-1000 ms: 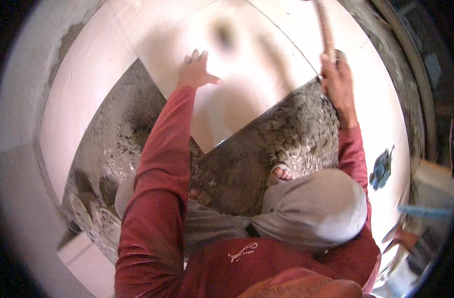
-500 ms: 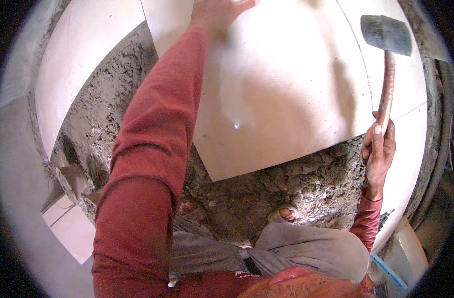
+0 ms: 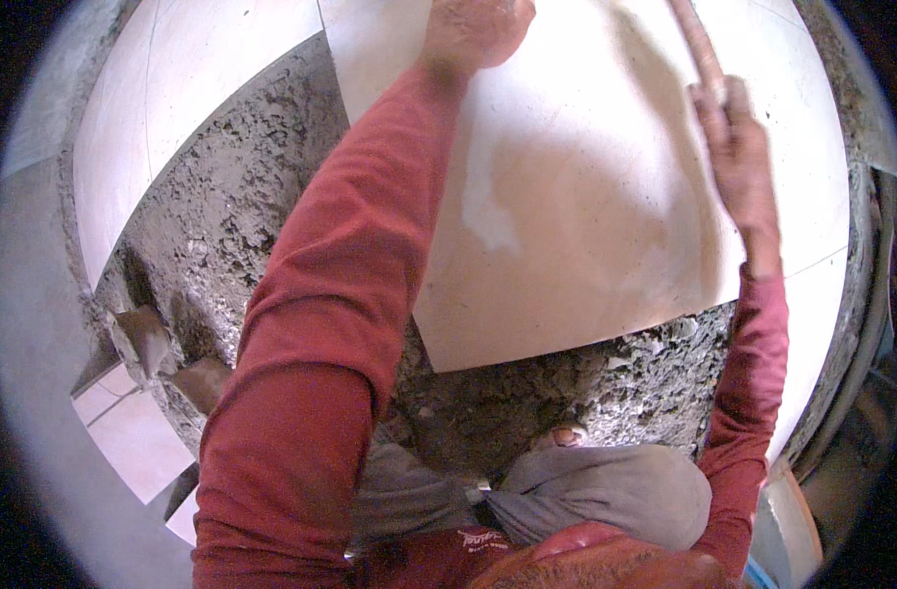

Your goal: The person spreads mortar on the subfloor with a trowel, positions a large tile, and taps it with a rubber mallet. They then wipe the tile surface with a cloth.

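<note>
A large cream floor tile (image 3: 586, 265) lies in front of me, its near corner reaching over rough grey mortar. My left hand (image 3: 480, 31) is over the tile's far part, cut by the upper edge of the picture; its fingers are hidden, and whether it touches the tile is unclear. On the right, my right hand (image 3: 738, 147) is closed around the wooden handle (image 3: 699, 44) of a mallet. The mallet's dark head is out of view beyond the upper edge. Motion slightly smears the right hand.
Bare mortar (image 3: 228, 157) spreads between the laid tiles (image 3: 115, 187) on the left and the large tile. Broken pieces (image 3: 144, 339) and loose tile pieces (image 3: 139, 432) lie at lower left. My bent knee (image 3: 606, 491) and foot (image 3: 566, 435) are close to the tile's near edge.
My right hand has swung forward and up with the mallet, taking its head out of the picture. My left hand appears a little farther right, its thumb no longer stretched out.
</note>
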Available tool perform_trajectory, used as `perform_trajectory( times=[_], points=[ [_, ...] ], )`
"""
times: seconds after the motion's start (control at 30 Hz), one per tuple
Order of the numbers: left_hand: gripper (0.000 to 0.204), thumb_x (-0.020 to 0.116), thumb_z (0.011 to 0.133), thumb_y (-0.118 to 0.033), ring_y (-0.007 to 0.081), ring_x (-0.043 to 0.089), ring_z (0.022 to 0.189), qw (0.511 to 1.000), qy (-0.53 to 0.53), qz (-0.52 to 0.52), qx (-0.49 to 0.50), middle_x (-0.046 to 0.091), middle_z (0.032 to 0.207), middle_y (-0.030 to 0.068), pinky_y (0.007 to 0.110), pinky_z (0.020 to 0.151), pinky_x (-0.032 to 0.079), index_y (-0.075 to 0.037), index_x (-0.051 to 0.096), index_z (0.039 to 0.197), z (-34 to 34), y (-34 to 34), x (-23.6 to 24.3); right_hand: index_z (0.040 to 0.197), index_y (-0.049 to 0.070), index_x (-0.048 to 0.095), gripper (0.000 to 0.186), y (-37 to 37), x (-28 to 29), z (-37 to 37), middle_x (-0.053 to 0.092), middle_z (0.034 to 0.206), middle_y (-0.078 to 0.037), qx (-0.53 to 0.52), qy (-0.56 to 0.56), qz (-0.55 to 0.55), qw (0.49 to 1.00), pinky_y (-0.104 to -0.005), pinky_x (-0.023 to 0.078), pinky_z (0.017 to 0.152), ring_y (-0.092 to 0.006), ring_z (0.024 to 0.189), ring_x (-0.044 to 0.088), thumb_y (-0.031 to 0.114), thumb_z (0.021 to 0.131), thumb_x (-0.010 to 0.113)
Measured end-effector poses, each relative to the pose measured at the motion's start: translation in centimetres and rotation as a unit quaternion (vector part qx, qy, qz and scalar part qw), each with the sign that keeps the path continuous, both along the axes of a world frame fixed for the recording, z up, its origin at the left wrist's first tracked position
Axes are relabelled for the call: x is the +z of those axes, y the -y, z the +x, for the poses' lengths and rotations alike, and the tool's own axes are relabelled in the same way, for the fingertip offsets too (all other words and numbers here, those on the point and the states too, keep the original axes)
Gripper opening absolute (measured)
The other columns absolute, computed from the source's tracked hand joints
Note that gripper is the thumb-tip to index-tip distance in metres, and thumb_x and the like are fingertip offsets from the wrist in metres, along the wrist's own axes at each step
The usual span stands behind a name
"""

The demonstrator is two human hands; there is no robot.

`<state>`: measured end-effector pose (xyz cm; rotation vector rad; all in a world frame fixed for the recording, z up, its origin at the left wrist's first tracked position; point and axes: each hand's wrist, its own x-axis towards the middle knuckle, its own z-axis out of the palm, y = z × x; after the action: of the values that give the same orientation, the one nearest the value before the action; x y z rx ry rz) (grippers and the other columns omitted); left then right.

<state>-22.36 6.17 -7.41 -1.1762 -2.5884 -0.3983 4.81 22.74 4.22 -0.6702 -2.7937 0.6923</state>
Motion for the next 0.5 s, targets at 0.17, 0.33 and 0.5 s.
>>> perform_trajectory(
  times=[0.17,0.33,0.5],
  points=[
    [0.071,0.042,0.103,-0.042,0.0401,0.033,0.149,1.0,-0.021,-0.004,-0.004,0.04,0.156,0.0296,0.054,0.124,0.019,0.011,0.041,0.149,0.2,0.1,0.3,0.124,0.004,0.059,0.044,3.0,1.2,-2.5,0.06,0.076,-0.003,-0.075,-0.1,-0.057,0.991,-0.0273,0.052,0.062,-0.0111,0.071,0.061,0.045,0.108,0.051],
    [0.07,0.042,0.103,-0.041,0.0396,0.033,0.149,1.0,-0.019,-0.017,0.004,0.04,0.157,0.029,0.054,0.124,0.019,0.011,0.041,0.149,0.1,0.1,0.4,0.109,0.003,0.052,0.035,3.6,3.4,-3.2,0.058,0.076,-0.014,-0.057,-0.002,-0.062,0.996,-0.0388,0.052,0.064,-0.0176,0.068,0.058,0.037,0.108,0.053],
    [0.07,0.041,0.102,-0.041,0.0393,0.032,0.15,1.0,-0.008,0.025,0.005,0.04,0.157,0.0284,0.054,0.124,0.018,0.011,0.04,0.149,0.2,0.2,0.5,0.113,0.002,0.054,0.037,3.0,0.6,-1.4,0.055,0.07,-0.01,-0.096,-0.136,-0.074,0.983,-0.0352,0.047,0.058,-0.0148,0.063,0.053,0.038,0.107,0.053]
  ],
)
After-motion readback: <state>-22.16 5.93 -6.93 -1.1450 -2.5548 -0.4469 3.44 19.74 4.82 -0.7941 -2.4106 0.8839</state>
